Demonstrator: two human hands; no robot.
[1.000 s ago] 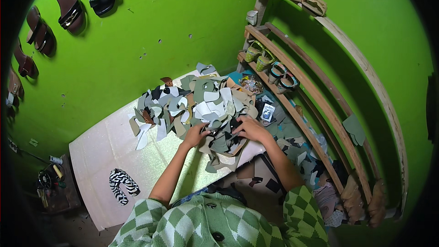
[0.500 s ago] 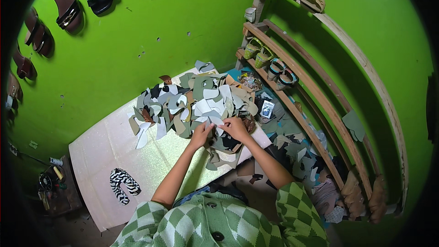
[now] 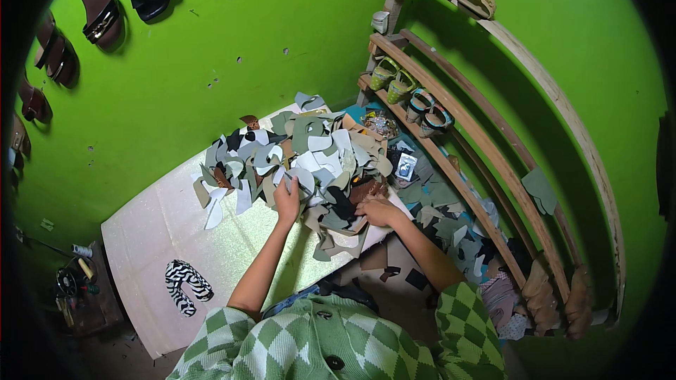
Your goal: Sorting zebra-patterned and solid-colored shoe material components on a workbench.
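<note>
Before you, the scrap pile (image 3: 322,160) lies on the table (image 3: 141,246). Left of the pile and nearer you lies the strap piece (image 3: 176,283); right of the pile stands the rack (image 3: 438,87); behind it, the wall (image 3: 190,91).

No legible writing anywhere.

Sandals (image 3: 97,0) on green wall (image 3: 162,77), wooden rack (image 3: 451,86), white spool (image 3: 82,250)

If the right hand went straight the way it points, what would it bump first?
Probably the black scrap just left of the right hand, though I can't tell which pieces lie higher.
</note>
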